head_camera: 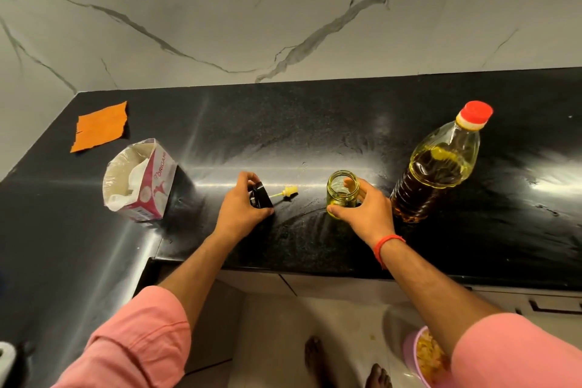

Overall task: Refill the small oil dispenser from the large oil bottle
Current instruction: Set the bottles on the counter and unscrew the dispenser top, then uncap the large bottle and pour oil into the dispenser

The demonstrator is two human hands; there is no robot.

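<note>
On the black speckled worktop [315, 123] the small oil dispenser [342, 193], a clear glass jar tinted yellow-green, stands upright with its open mouth facing up; only a thin layer of oil sits at its bottom. The right hand [367, 209] wraps around it, thumb pressed on the near side low down and fingers curled round the far side and rim. A red thread band [386, 246] circles that wrist.

Just to the jar's left, apart from it, the left hand [242, 205] pinches the dispenser's black lid [260, 195] between thumb and fingers, the lid tilted on edge against the worktop. From the lid a thin stem ending in a pale yellow brush head [289, 191] runs out to the right, lying roughly level along the worktop and pointing towards the jar.

The large oil bottle [437, 167] stands upright just right of the jar, near the right hand, its long axis vertical and its red cap [476, 112] closed on top. It is about two-thirds full of yellow oil. No label is readable on it.

Further left stands an open pink-and-white tissue box [141, 179] with writing that looks like "ORIGAMI", partly unclear. Behind it lies an orange cloth [100, 126], flat on the worktop.
</note>
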